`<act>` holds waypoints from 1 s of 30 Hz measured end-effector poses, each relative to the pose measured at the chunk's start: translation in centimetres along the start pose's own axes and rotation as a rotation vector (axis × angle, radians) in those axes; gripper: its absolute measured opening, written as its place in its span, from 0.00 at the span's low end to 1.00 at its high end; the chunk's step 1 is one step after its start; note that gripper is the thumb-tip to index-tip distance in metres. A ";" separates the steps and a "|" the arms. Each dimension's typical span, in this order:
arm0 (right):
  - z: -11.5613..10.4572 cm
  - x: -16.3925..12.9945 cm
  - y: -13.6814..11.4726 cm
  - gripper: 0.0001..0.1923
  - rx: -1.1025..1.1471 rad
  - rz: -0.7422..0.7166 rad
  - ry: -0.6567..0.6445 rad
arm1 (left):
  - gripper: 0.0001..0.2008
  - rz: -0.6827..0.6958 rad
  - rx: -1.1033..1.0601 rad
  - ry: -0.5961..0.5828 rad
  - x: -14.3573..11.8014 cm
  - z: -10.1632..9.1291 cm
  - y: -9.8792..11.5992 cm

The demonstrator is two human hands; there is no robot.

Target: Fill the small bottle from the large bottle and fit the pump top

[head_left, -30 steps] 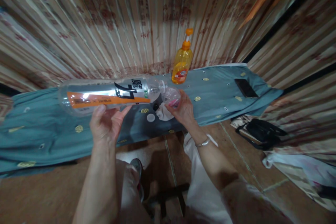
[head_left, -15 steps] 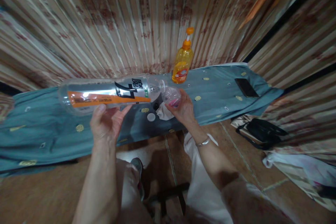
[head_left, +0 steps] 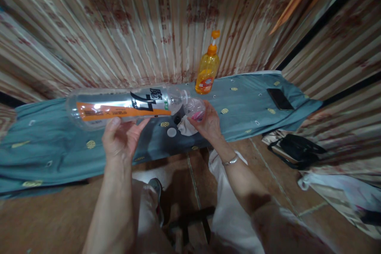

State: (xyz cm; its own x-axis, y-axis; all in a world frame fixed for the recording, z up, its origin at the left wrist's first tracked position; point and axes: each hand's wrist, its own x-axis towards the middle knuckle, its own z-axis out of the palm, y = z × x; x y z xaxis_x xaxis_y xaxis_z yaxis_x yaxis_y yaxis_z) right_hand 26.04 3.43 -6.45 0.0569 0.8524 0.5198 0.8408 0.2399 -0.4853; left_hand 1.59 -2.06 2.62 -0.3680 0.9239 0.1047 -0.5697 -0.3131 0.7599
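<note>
My left hand [head_left: 123, 137] is closed round the underside of a large clear plastic bottle [head_left: 125, 105] with a silver and orange label. The bottle lies level in the air, its neck pointing right. My right hand [head_left: 208, 123] grips a smaller clear plastic bottle [head_left: 195, 108] with a pinkish patch. The two necks meet mouth to mouth, or nearly so; the exact contact is unclear. Below them on the cloth are a crumpled whitish rag [head_left: 187, 127], a pale round cap [head_left: 172, 132] and a small dark round thing [head_left: 177, 120].
A pump bottle of orange-yellow liquid [head_left: 207, 67] stands behind my right hand. A dark phone [head_left: 279, 99] lies on the teal tablecloth [head_left: 238, 115] at the right. A black bag [head_left: 297, 151] sits beyond the table's right front edge. A pleated curtain [head_left: 133, 27] hangs behind.
</note>
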 end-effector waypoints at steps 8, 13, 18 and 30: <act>0.2 0.0 0.1 0.42 0.025 -0.008 0.013 | 0.15 -0.008 0.006 0.006 0.0 0.0 0.0; 0.3 -0.1 0.3 0.42 0.018 -0.017 0.019 | 0.16 -0.010 0.011 0.012 -0.1 -0.1 0.0; 0.4 -0.1 0.4 0.42 0.033 -0.025 0.026 | 0.17 -0.013 0.028 0.020 0.0 -0.1 0.0; 0.3 -0.1 0.4 0.42 0.022 -0.017 0.008 | 0.15 -0.011 -0.003 -0.007 -0.1 0.0 0.1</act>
State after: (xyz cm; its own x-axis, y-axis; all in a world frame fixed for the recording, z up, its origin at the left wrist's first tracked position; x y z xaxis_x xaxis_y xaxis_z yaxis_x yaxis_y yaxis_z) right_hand 26.21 3.61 -6.95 0.0472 0.8443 0.5339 0.8297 0.2644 -0.4916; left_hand 1.61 -2.15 2.68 -0.3564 0.9289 0.1008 -0.5761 -0.3034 0.7590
